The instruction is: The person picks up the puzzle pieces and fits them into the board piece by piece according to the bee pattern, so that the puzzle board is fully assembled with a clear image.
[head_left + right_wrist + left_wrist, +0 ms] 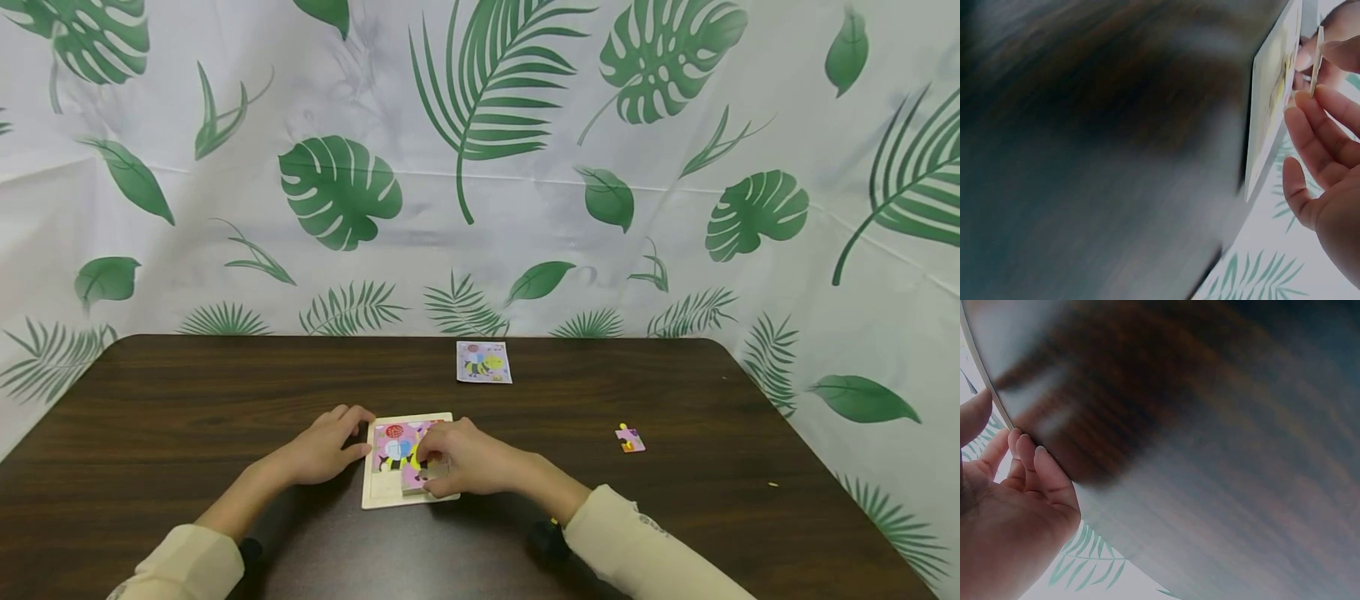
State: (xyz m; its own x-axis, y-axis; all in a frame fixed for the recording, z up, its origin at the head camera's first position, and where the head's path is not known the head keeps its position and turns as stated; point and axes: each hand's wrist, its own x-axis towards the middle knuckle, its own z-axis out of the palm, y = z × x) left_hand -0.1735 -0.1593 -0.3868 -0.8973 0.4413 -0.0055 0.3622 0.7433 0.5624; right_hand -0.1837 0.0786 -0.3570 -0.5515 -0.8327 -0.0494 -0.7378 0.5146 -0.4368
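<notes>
A wooden puzzle tray [386,500] with a pale rim lies on the table, partly filled with pink pieces of a bee picture. My right hand [472,458] is over the tray's right side, pinching a puzzle piece [415,481] between thumb and fingers. Seen edge-on in the right wrist view, the held puzzle piece [1317,62] is thin and stands tilted above the tray [1269,100]. At the tray's left side rests my left hand [322,450], thumb and forefinger touching its rim near the upper left corner.
Toward the table's back edge lies a square picture card [483,362] showing a bee. One loose puzzle piece [630,438] is off to the right. A tiny yellow scrap [772,484] sits farther right. Behind the dark table [225,392] hangs a leaf-patterned cloth [525,233].
</notes>
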